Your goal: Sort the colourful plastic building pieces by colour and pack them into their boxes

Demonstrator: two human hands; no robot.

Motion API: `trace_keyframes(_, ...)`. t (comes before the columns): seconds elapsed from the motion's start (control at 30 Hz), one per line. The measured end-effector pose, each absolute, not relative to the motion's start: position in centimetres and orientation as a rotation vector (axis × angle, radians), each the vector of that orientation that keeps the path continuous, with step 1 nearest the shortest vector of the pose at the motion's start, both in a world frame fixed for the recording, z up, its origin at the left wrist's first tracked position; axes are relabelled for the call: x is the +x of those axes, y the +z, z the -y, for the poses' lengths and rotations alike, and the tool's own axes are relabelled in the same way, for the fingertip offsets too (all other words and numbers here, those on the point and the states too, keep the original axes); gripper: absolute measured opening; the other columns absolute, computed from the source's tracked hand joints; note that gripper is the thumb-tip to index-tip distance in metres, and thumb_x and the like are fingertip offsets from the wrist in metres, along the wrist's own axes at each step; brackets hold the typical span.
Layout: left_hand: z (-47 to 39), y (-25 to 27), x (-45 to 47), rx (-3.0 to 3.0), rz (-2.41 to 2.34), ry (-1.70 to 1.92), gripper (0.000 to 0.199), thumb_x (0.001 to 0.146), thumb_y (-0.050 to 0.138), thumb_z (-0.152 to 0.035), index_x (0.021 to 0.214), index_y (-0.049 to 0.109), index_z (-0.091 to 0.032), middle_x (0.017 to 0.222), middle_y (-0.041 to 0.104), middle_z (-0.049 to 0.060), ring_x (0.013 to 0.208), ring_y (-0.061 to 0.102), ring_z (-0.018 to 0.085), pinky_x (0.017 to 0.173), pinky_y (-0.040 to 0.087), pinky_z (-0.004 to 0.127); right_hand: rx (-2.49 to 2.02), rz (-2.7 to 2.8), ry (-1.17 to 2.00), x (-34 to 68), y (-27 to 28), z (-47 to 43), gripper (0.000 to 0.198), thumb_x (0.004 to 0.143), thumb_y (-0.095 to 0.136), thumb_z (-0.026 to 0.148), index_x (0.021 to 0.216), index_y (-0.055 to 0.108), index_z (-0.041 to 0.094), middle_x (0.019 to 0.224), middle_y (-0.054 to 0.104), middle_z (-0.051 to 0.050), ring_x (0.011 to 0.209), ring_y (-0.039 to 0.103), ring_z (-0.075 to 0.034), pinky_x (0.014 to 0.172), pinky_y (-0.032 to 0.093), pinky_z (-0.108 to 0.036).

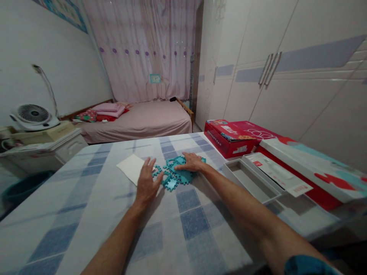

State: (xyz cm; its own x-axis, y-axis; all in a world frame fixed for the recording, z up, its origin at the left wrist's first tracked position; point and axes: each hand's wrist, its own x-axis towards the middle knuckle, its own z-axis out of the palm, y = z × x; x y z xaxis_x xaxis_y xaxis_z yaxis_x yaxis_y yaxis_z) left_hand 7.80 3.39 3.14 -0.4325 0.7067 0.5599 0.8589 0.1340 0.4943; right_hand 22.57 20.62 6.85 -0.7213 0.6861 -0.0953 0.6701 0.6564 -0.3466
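Observation:
A loose pile of teal interlocking pieces with toothed edges lies on the checked tablecloth, between my two hands. At the pile's left edge is my left hand, fingers apart and thumb toward the pieces. It also overlaps the right side of a white sheet of paper. My right hand rests over the right part of the pile with thumb and fingers spread, covering some pieces. Neither hand visibly grips a piece; the right palm's underside is hidden.
Right of the pile are a red box, an open grey tray, a white card and a long white-and-red box. A bed stands beyond the table. At left are a fan and a dark bin.

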Motion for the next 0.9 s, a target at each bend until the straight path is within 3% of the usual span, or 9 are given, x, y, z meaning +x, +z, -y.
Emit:
trace_keyframes(0.13,-3.9,2.0,9.3,-1.953,2.281,-1.059,0.079,0.067,0.074,-0.044,0.136,0.047,-0.017,0.147,0.041,0.020,0.138,0.035,0.037,0.112,0.029,0.054,-1.071,2.808,0.488,22.8,6.5,-19.3,0.100,0.068,0.060,0.075,0.146,0.034,0.018,0.140,0.044,-0.020,0.130,0.041,-0.038,0.104,0.033,-0.054)
trace_keyframes(0.23,-3.9,2.0,9.6,-2.092,2.270,-1.070,0.086,0.064,0.077,-0.040,0.140,0.044,-0.015,0.145,0.045,0.020,0.136,0.039,0.036,0.112,0.029,0.053,-1.038,2.750,0.518,23.2,6.5,-18.3,0.093,0.068,0.066,0.067,0.143,0.040,0.019,0.131,0.049,-0.018,0.122,0.049,-0.034,0.101,0.038,-0.048)
trace_keyframes(0.4,-3.7,2.3,9.2,-2.147,2.298,-1.219,0.082,0.068,0.074,-0.032,0.142,0.042,-0.016,0.145,0.046,0.018,0.133,0.043,0.033,0.111,0.033,0.050,-1.091,2.596,0.782,23.4,6.1,-17.8,0.094,0.061,0.077,0.056,0.139,0.044,0.016,0.127,0.045,-0.017,0.116,0.053,-0.030,0.096,0.044,-0.041)
trace_keyframes(0.63,-3.7,2.2,9.3,-2.207,2.183,-1.416,0.071,0.070,0.071,-0.025,0.137,0.049,-0.017,0.140,0.053,0.014,0.130,0.048,0.031,0.112,0.034,0.049,-1.041,2.311,1.004,23.2,4.9,-17.1,0.077,0.061,0.079,0.038,0.129,0.053,0.015,0.128,0.045,-0.013,0.111,0.055,-0.022,0.096,0.044,-0.033)
trace_keyframes(0.8,-3.7,2.5,9.5,-2.203,2.165,-1.438,0.067,0.071,0.070,-0.027,0.135,0.051,-0.018,0.138,0.055,0.014,0.129,0.049,0.030,0.111,0.035,0.049,-0.940,2.256,1.201,23.0,4.8,-16.5,0.087,0.062,0.078,0.032,0.139,0.042,0.016,0.115,0.062,-0.007,0.103,0.060,-0.021,0.090,0.048,-0.034)
trace_keyframes(0.9,-3.4,3.1,9.7,-2.179,2.159,-1.480,0.062,0.074,0.068,-0.030,0.133,0.053,-0.020,0.136,0.057,0.013,0.126,0.052,0.029,0.109,0.037,0.050,-0.873,2.254,1.188,22.9,5.0,-16.1,0.064,0.066,0.074,0.028,0.126,0.056,0.017,0.108,0.067,-0.005,0.100,0.062,-0.021,0.090,0.048,-0.034)
